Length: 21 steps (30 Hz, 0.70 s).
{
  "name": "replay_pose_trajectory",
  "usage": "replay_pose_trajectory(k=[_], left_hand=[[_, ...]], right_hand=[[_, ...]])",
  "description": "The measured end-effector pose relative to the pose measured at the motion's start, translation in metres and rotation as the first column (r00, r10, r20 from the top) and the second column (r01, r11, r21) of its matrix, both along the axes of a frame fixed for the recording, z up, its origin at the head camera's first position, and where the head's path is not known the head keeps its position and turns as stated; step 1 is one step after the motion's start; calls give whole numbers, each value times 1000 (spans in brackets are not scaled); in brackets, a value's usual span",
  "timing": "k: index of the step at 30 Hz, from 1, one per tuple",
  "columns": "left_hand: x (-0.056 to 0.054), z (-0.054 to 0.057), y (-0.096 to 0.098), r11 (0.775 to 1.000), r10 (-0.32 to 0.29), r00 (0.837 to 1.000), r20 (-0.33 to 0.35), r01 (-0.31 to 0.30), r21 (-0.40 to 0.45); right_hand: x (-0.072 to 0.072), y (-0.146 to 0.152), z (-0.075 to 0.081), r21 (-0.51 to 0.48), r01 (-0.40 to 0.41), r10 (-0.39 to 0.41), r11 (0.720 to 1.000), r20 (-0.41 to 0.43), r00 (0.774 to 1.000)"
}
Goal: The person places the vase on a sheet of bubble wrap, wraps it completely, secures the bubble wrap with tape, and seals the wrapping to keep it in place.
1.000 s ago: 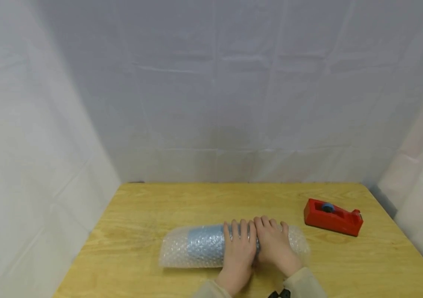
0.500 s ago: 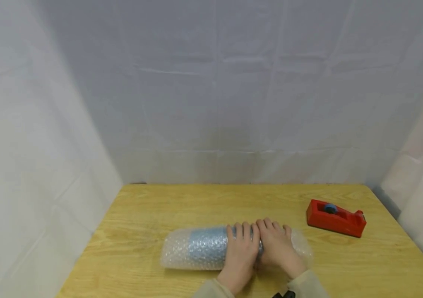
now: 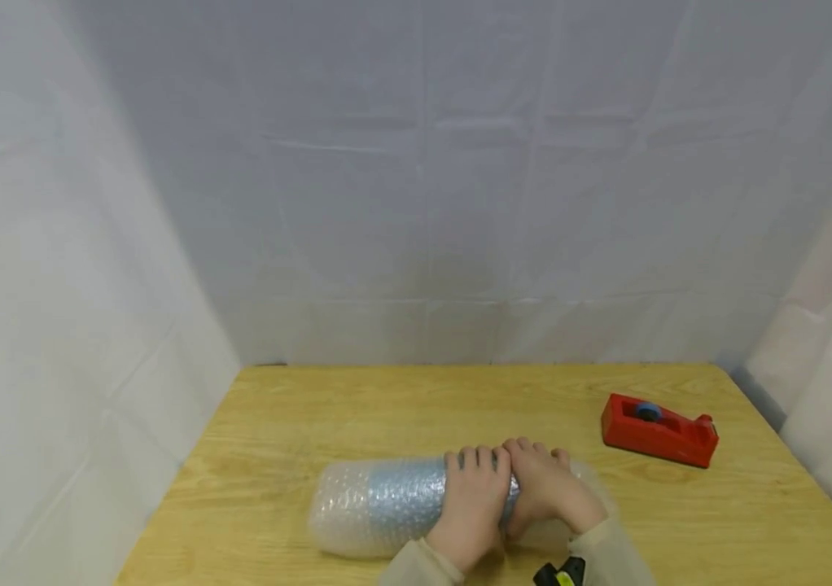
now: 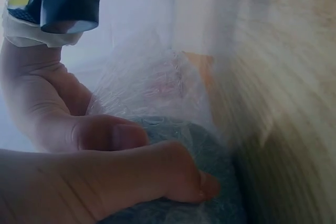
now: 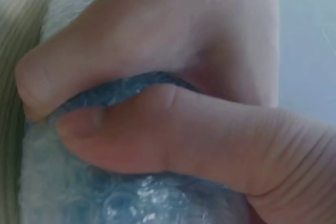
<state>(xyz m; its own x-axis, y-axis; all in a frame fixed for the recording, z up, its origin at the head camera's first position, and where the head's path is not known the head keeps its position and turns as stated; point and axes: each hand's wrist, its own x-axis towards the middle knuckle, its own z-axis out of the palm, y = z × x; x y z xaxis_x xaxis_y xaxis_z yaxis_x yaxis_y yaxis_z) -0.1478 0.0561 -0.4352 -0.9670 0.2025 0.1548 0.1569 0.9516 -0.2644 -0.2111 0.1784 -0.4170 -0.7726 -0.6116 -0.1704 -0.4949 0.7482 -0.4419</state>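
Note:
A roll of bubble wrap (image 3: 343, 505), wrapped around something blue, lies sideways on the table. My left hand (image 3: 470, 509) grips its middle from above, fingers curled over the far side. Close against it, my right hand (image 3: 548, 488) holds the roll farther right, with its palm and forearm over part of the right end. In the left wrist view, both thumbs press the near side of the bubble wrap (image 4: 157, 90). The right wrist view shows the right thumb (image 5: 157, 135) lying across the bubble wrap (image 5: 131, 203). What is inside cannot be made out beyond its blue colour.
A red tape dispenser (image 3: 658, 435) with a blue-cored roll stands at the right of the wooden table (image 3: 387, 399). White sheeting (image 3: 416, 203) hangs behind the table and along both sides. A small black device (image 3: 558, 572) sits at the right wrist.
The bubble-wrapped roll has shifted slightly toward me, most plainly at its left end. Both hands have moved with it and keep their hold. The tape dispenser stays in place.

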Motion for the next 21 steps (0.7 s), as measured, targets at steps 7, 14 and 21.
replay_pose_trajectory(k=[7, 14, 21], left_hand=[[-1, 4, 5, 999, 35, 997, 72, -36, 18], [-4, 5, 3, 999, 36, 998, 46, -37, 22], [-4, 4, 2, 999, 32, 998, 46, -33, 29]], right_hand=[[2, 3, 2, 3, 7, -7, 1000, 14, 1000], [18, -1, 0, 23, 74, -70, 997, -137, 988], [34, -7, -10, 50, 147, -129, 988, -266, 955]])
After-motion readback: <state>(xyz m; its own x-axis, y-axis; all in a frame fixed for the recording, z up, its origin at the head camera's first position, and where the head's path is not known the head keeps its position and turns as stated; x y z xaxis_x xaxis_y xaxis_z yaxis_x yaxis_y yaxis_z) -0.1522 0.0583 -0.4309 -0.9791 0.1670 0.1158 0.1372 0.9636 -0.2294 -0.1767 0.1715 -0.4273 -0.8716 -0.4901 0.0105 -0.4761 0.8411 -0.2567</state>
